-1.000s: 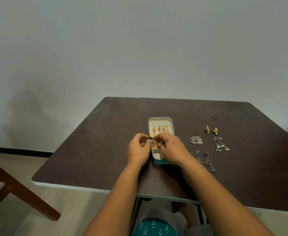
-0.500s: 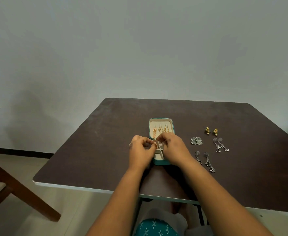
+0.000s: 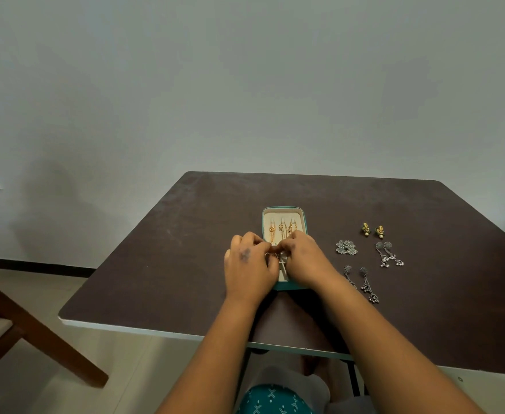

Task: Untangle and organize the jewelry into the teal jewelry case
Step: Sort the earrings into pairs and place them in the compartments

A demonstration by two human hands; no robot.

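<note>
Two hands meet over teal jewelry case, mid-worktop. Gold pieces lie in its far section. Left hand and right hand, fingers curled, grip pinching small gold item between fingertips above case. Silver earrings, gold studs lie apart on worktop, right of case.

Open teal jewelry case lies mid-worktop, gold chains inside; silver earrings and gold studs lie right.
</note>
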